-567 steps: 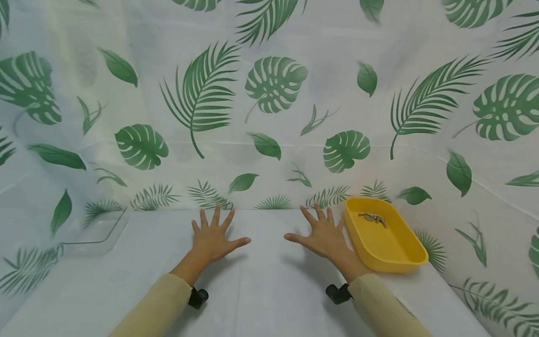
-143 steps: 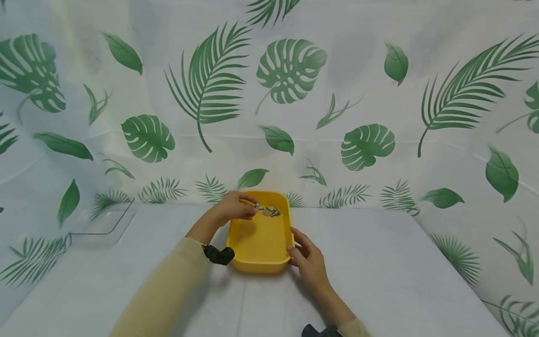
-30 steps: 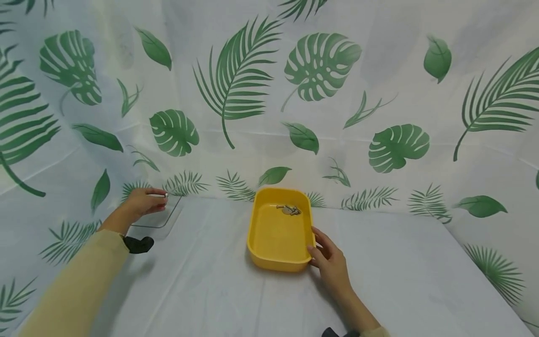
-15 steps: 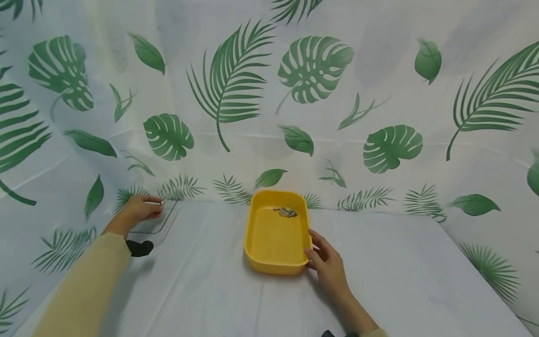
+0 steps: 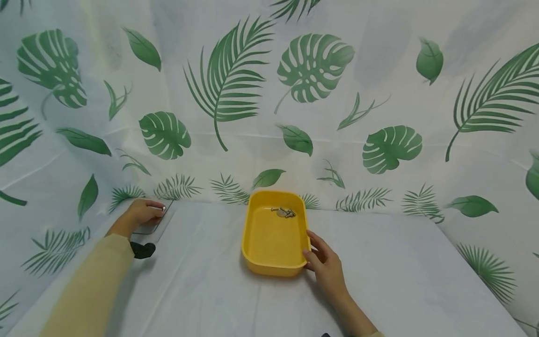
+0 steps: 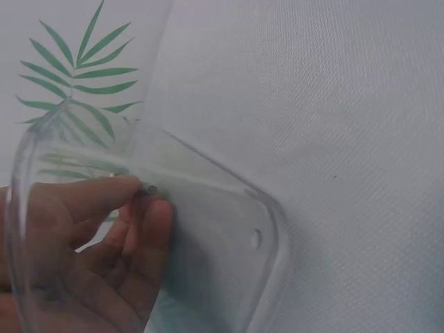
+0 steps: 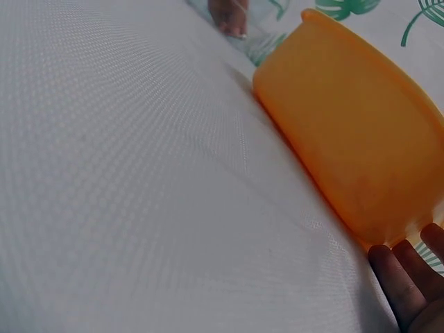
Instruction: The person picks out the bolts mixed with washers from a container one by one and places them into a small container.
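My left hand (image 5: 145, 213) is at the clear plastic container (image 6: 274, 232) on the far left. Between thumb and forefinger it pinches a small metal piece that looks like a screw (image 6: 150, 189), of which only the dark tip shows past the fingertips. In the left wrist view the fingers appear through the container's transparent wall. My right hand (image 5: 330, 269) grips the right side of the yellow tray (image 5: 273, 245), its thumb at the rim and fingers against the outer wall. Several metal screws (image 5: 288, 213) lie in a small heap at the tray's far end, along with a round disc.
A white cloth (image 5: 202, 281) covers the table. Behind it and along both sides hangs a white curtain (image 5: 252, 154) printed with green leaves. The clear container stands close to the back left corner, a gap of tablecloth apart from the yellow tray.
The yellow tray has come from the right to the middle. My left hand has gone from the tray to the clear container and lowered slightly, while my right hand keeps hold of the tray.
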`<state>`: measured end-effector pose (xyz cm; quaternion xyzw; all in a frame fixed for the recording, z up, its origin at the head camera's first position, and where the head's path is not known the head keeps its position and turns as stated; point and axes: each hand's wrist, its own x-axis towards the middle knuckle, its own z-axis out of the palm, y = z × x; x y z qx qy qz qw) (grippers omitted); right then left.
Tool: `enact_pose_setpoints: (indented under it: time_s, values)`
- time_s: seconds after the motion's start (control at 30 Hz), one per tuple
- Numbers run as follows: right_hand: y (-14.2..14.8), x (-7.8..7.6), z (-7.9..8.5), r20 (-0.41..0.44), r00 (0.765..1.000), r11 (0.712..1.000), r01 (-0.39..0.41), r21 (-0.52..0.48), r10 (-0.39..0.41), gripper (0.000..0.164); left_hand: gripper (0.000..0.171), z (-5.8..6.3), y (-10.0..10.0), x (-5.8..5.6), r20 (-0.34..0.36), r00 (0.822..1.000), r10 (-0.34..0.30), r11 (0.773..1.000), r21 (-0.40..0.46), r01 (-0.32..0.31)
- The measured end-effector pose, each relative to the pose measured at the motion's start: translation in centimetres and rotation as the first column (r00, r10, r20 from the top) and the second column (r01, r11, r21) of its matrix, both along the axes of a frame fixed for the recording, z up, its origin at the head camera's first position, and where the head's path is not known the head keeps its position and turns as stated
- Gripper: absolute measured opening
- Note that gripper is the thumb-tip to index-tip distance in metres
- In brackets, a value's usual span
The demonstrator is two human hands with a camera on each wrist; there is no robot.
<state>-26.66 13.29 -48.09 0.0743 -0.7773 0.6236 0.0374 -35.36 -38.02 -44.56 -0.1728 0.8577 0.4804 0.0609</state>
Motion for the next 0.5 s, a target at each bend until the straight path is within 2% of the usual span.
enact_pose_setpoints:
  time_s: [0.2, 0.5]
  values:
    - [0.01, 0.03, 0.06, -0.001, 1.0, 1.0, 0.004, 0.0, -0.004, 0.048, 0.04, -0.39, 0.19, -0.32, 0.006, 1.0, 0.009, 0.997, -0.077, -0.009]
    - [-0.12, -0.06, -0.09, -0.017, 1.0, 1.0, 0.001, 0.006, -0.001, 0.048, 0.037, -0.43, 0.58, 0.0, -0.021, 1.0, 0.001, 0.989, -0.146, -0.004]
